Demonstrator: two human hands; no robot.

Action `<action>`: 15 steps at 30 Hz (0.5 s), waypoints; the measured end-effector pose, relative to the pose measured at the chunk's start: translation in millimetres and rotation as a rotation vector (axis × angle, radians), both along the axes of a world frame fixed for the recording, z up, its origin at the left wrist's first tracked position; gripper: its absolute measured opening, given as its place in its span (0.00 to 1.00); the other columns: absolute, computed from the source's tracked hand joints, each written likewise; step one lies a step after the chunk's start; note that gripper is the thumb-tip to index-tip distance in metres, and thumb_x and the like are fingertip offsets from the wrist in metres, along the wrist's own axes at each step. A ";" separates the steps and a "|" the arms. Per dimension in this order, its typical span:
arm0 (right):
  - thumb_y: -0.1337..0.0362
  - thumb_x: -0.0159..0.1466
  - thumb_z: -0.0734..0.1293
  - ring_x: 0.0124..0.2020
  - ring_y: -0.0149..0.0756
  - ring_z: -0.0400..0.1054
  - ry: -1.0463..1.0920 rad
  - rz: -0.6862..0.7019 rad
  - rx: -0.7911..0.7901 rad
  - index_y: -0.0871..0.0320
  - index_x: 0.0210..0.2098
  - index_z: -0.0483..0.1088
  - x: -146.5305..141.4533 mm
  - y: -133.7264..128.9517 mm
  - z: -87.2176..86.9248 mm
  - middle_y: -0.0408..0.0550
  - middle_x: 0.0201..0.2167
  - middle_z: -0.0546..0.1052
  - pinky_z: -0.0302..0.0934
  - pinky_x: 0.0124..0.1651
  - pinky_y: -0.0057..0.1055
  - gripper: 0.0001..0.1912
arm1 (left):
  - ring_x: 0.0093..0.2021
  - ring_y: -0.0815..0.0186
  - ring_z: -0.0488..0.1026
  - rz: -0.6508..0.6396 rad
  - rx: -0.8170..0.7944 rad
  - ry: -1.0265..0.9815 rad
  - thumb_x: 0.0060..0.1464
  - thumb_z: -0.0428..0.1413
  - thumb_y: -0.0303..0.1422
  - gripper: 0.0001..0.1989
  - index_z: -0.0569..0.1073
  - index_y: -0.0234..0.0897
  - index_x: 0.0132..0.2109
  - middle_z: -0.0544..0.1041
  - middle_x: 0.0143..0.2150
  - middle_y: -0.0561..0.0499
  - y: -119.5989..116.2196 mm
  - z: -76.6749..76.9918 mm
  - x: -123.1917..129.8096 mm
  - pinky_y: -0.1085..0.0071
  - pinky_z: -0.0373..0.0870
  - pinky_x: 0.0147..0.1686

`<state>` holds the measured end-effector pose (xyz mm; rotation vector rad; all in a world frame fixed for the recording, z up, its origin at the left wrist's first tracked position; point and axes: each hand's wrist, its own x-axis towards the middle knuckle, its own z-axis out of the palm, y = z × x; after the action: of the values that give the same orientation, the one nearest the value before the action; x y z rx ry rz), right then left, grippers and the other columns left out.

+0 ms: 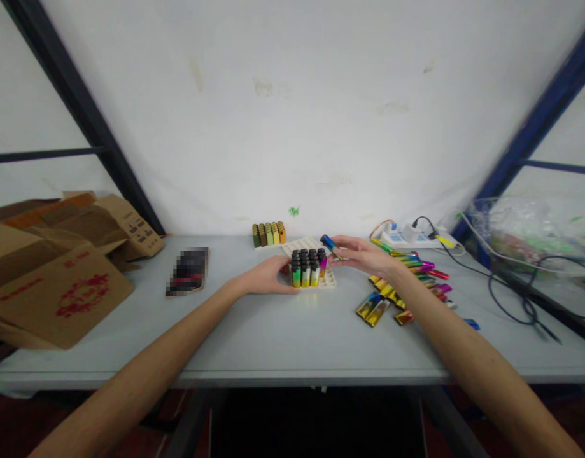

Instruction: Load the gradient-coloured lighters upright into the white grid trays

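Observation:
A white tray (329, 280) with holes stands in the middle of the table, with rows of upright black-topped lighters (305, 270) filling its left part. My left hand (268, 276) grips the tray's left end, thumb along the front and fingers partly hidden behind the lighters. Above the tray's right side, my right hand (361, 252) pinches a shiny blue and gold lighter (330, 244), tilted and apart from the tray. Beneath and beyond my right forearm lies a loose pile of shiny coloured lighters (390, 292). Behind the first tray, a second white tray (299, 244) is partly covered.
A block of green to orange lighters (269, 234) stands by the wall. Leftward lie a pixelated dark flat object (190, 270) and opened cardboard boxes (77, 280). At the back right are a power strip (411, 236), black cables (507, 302) and clear plastic wrap (516, 222).

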<state>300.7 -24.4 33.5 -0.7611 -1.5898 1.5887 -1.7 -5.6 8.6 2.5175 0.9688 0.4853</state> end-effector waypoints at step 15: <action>0.38 0.67 0.61 0.22 0.28 0.51 -0.401 -0.384 0.388 0.55 0.30 0.62 -22.5 -4.7 3.0 0.37 0.21 0.58 0.47 0.24 0.27 0.26 | 0.38 0.58 0.73 -0.011 -0.018 -0.009 0.46 0.66 0.51 0.27 0.75 0.34 0.46 0.78 0.40 0.47 0.2 0.5 0.0 0.66 0.71 0.39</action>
<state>278.2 -29.1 36.4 -1.1308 -1.8214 0.8537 -1.7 -5.4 9.0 2.5016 0.9512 0.4824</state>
